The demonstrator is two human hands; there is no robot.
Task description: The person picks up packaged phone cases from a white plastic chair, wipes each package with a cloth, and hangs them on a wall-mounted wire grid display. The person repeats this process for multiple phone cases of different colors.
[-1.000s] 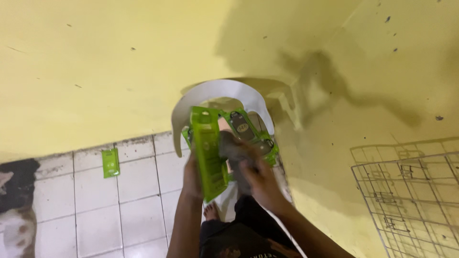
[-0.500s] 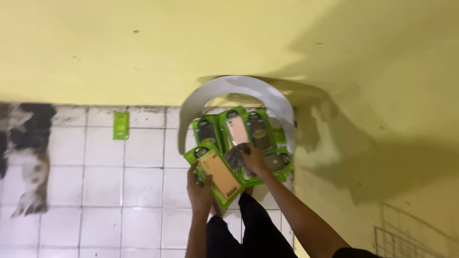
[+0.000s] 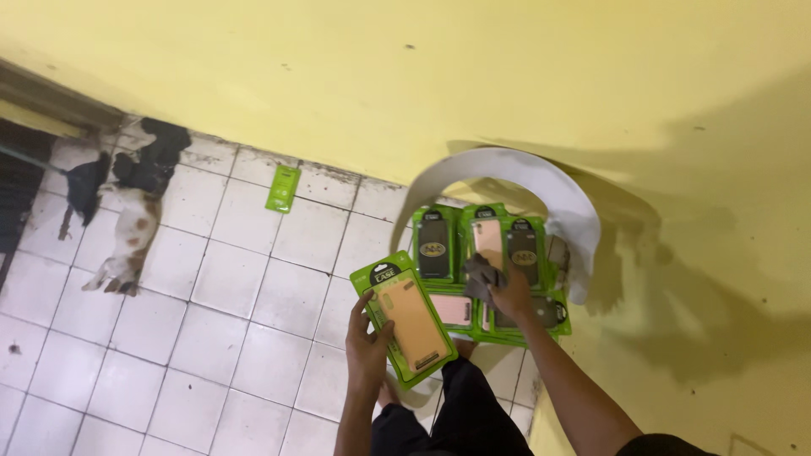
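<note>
Glossy green plastic phone-case pack [image 3: 405,317], soft grey cloth [image 3: 480,277], smooth white plastic chair [image 3: 541,186], worn glazed floor tiles [image 3: 236,295], matt yellow wall [image 3: 422,76]

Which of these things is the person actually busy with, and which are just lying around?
In hand:
- green phone-case package, held by the left hand
- grey cloth, under the right hand
- green packages spread out on the white curved piece

Lying about:
- single green package on the floor tiles
- animal lying on the tiles
</note>
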